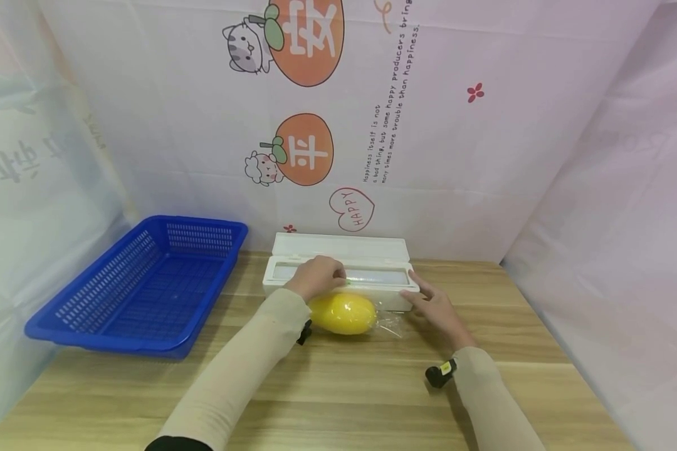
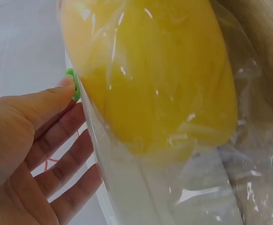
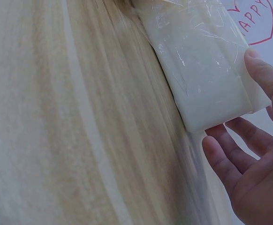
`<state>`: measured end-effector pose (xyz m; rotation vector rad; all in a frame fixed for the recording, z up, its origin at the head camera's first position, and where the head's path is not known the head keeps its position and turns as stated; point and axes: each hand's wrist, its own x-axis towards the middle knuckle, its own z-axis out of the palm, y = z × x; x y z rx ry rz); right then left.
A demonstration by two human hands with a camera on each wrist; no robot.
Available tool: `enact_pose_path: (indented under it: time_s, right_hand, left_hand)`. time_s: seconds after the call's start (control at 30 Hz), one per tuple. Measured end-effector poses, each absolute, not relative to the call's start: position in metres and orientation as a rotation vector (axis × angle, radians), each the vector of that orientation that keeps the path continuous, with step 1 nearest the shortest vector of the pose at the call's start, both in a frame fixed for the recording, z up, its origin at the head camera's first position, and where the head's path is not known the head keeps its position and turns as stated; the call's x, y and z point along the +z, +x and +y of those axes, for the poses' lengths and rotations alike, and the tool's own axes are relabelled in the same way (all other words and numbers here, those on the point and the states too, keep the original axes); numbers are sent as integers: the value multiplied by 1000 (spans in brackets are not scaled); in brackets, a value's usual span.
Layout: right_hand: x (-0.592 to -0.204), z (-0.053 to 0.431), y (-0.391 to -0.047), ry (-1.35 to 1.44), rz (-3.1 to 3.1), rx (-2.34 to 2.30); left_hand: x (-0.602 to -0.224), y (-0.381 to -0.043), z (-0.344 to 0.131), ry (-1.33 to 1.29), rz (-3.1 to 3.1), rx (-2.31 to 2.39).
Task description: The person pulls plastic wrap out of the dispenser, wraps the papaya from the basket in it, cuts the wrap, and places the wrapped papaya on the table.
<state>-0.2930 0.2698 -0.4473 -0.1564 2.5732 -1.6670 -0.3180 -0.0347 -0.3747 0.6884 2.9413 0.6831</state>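
Note:
A long white cling film dispenser box (image 1: pixel 383 298) stands at the back of the table, its lid (image 1: pixel 341 246) raised. My left hand (image 1: pixel 318 275) is over the box, pinching a small green slider (image 2: pixel 74 84) at its edge between thumb and fingers. With thumb on top and fingers against the end, my right hand (image 1: pixel 437 307) holds the box's right end. Directly in front of the box lies a smooth, rounded yellow thing (image 1: pixel 346 313), perhaps a fruit, under clear film (image 1: pixel 390 324). My left wrist hides its left part in the head view.
A blue plastic basket (image 1: pixel 209 313) stands on the left of the wooden table (image 1: pixel 338 388). A white printed sheet (image 1: pixel 429 138) hangs right behind the box, with more sheeting on both sides.

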Motion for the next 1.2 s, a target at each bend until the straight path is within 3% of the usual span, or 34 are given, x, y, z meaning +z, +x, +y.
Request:
enact_pose_path:
  time_s: [1.2]
  right_hand:
    - [-450, 270, -296, -173, 2596, -1665]
  left_hand:
    - [-378, -313, -74, 659, 3057, 567]
